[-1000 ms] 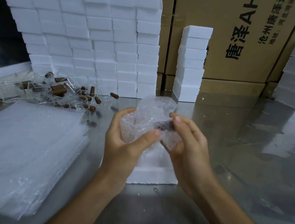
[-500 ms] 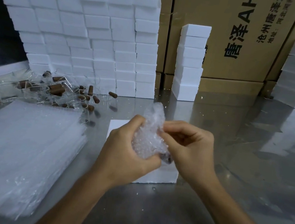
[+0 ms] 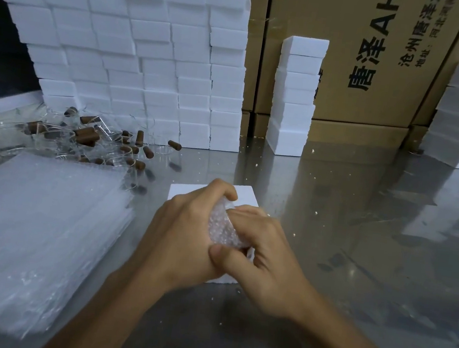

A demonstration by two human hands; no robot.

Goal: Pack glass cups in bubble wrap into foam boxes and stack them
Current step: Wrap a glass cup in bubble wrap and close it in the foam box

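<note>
Between both palms sits the bubble-wrapped cup [image 3: 223,227], directly over the open foam box [image 3: 244,194] on the counter [image 3: 346,215]. Each grip is curled tight: the left hand [image 3: 184,231] cups the bundle from its side, the right hand [image 3: 267,258] pinches the wrap's loose end. Judging by this, wrapping is nearly finished; next, the bundle needs lowering straight down from the grip into the box. Left of the grip lie spare wrap sheets [image 3: 36,223]; beyond, unwrapped glass cups [image 3: 83,137] and stacked boxes [image 3: 138,57].

Steel table [image 3: 329,242] bears foam boxes [image 3: 138,57], bubble-wrap sheets [image 3: 30,231].
</note>
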